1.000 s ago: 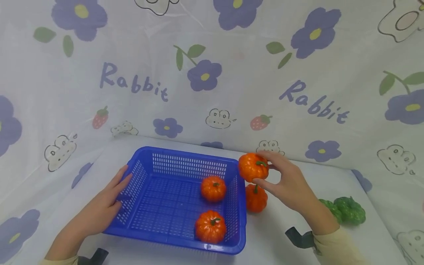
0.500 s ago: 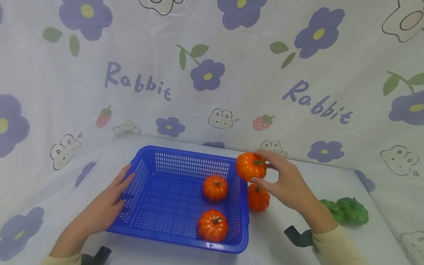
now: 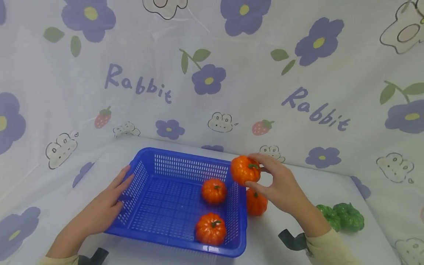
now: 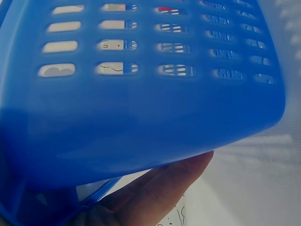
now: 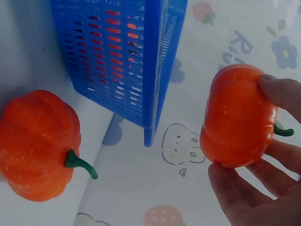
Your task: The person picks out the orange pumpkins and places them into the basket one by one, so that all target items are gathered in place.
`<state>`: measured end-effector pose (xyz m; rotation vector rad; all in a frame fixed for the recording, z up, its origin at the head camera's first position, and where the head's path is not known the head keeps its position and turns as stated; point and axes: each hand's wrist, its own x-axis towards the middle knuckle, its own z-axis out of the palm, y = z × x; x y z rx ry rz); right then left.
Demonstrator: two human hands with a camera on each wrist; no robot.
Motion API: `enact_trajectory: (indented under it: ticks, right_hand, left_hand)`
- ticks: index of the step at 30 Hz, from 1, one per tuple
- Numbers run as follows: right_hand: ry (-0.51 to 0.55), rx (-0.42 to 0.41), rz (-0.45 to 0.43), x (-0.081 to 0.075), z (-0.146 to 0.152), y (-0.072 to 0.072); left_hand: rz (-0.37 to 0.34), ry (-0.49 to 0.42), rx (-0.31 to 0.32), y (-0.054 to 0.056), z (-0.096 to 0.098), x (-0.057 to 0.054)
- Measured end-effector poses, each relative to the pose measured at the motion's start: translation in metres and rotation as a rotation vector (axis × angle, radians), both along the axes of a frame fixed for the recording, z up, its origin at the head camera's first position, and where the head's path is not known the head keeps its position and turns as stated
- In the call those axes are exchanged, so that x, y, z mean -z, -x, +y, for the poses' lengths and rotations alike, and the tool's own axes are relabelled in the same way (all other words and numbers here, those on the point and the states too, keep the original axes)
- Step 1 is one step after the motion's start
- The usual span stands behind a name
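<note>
My right hand [image 3: 279,184] holds an orange toy pumpkin [image 3: 245,170] with a green stem, thumb and fingers around its sides. That pumpkin is raised over the right rim of a blue perforated plastic basket [image 3: 172,238]. Inside the basket, toward its right end, sit an orange pumpkin [image 3: 214,191] and a nearer orange pumpkin [image 3: 211,229]. On the table just outside the right wall stands another orange pumpkin [image 5: 40,146], partly hidden in the head view. My left hand [image 3: 102,208] rests on the basket's left side, its fingers fairly straight along the rim.
Two green pumpkin-like vegetables [image 3: 347,217] lie on the white table [image 3: 271,243] at the right, partly behind the right forearm. A white curtain [image 3: 245,99] printed with flowers and rabbits hangs behind the table. Dark straps are on both wrists.
My right hand has moved slightly left with its pumpkin, which now overlaps the basket's right rim more. The left hand and basket stay about the same; the view shifts slightly.
</note>
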<state>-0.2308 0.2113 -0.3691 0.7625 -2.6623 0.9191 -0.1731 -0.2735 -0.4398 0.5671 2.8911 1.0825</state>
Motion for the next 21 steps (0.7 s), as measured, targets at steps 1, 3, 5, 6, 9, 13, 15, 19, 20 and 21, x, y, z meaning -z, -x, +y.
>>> enact_trajectory:
  ticks: [1,3,5,6,9,13,15,19,20,21]
  right_hand:
    - [-0.002,-0.002,0.0,0.0,0.0,0.0]
    - [-0.004,-0.004,-0.002,-0.001,-0.001,0.001]
    - [-0.008,-0.001,-0.004,-0.001,-0.002,0.001]
    - [-0.009,0.0,-0.005,-0.002,-0.002,0.0]
    - [-0.01,-0.002,-0.014,-0.003,-0.005,0.0]
    - [0.006,-0.02,-0.021,-0.004,-0.011,0.001]
    - [0.023,-0.033,-0.02,-0.004,-0.015,0.002]
    - [0.053,-0.064,-0.011,-0.005,-0.022,0.004]
    - [0.055,-0.068,-0.008,-0.005,-0.023,0.004]
    - [0.055,-0.072,-0.004,-0.005,-0.024,0.005]
  left_hand:
    - [-0.002,-0.002,0.002,0.0,0.0,0.0]
    - [-0.003,-0.006,0.003,0.0,0.0,-0.001]
    - [-0.005,-0.008,0.004,0.0,0.001,-0.001]
    - [-0.005,-0.01,0.005,0.0,0.001,-0.001]
    - [-0.006,-0.011,0.01,-0.002,0.0,0.0]
    - [-0.001,-0.012,0.014,-0.001,0.0,0.001]
    - [0.0,-0.014,0.012,-0.001,-0.001,0.002]
    - [0.007,-0.027,0.018,0.001,-0.002,0.003]
    - [0.008,-0.028,0.021,0.001,-0.002,0.003]
    - [0.011,-0.029,0.024,0.001,-0.002,0.003]
